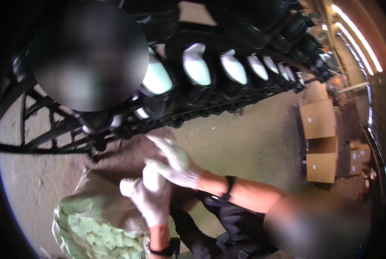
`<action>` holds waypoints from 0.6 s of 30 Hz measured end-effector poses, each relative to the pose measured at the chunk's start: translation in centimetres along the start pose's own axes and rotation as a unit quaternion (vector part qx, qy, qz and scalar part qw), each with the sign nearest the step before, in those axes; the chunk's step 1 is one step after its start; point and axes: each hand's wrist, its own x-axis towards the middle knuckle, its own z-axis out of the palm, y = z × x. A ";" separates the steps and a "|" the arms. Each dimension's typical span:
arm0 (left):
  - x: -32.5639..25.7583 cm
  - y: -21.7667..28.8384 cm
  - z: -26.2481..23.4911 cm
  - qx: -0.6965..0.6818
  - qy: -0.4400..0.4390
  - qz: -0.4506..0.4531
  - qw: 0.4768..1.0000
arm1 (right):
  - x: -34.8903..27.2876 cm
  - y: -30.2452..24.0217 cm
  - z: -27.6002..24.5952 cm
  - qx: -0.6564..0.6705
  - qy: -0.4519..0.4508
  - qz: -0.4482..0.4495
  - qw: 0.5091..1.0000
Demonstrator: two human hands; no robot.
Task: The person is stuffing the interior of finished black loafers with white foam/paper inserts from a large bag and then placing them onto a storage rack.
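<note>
- A bare, grey-tan concrete floor [253, 125] spreads beneath everything around me.
- Across its far side stands a long, glossy black rack [193, 110], with bright white, oval pieces [197, 71] set along it in a row.
- Open brown cardboard boxes [317, 118] sit toward the floor's right edge; bright strip lights [357, 36] curve above them.
- At my left, a pale woven sack [100, 185] gapes at its near edge, showing pale green-white, chunky pieces [102, 239] inside.
- My left hand [149, 200], in a white knit glove, rises beside the sack's right edge, thumb out to the left.
- My right hand [180, 168], gloved alike, comes in from the right, fingers pointing up-left, just above the left.
- A white rounded shape [152, 178] shows at my left fingers; blur hides whether either grip is closed on anything.
</note>
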 end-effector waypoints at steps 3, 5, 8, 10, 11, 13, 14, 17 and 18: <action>-0.2 2.6 5.5 0.070 0.113 0.168 0.977 | -5.8 3.0 -3.1 0.068 -0.027 0.088 0.993; -0.5 4.4 7.9 0.102 0.101 0.214 0.966 | -6.4 4.1 -4.3 0.041 0.071 0.136 0.987; -0.7 6.0 11.6 0.104 0.096 0.247 0.959 | -6.0 8.7 -8.0 0.132 0.041 0.261 0.955; -1.2 6.4 13.4 0.090 0.072 0.220 0.969 | -6.0 11.0 -9.8 0.220 0.055 0.256 0.940; -1.0 6.8 13.6 0.076 0.065 0.200 0.975 | -5.4 10.9 -10.3 0.330 0.104 0.237 0.908; -0.8 7.1 14.2 0.059 0.048 0.174 0.982 | -3.0 12.9 -13.0 0.159 0.206 0.143 0.955; -0.9 6.4 14.5 0.058 0.039 0.168 0.983 | -1.7 13.3 -14.0 0.207 0.246 0.120 0.939; -2.2 3.4 16.2 0.078 0.034 0.164 0.983 | 3.3 18.0 -15.7 0.148 0.320 0.081 0.932; -2.9 2.7 17.0 0.079 0.032 0.163 0.983 | 5.2 21.1 -16.4 0.187 0.344 0.059 0.918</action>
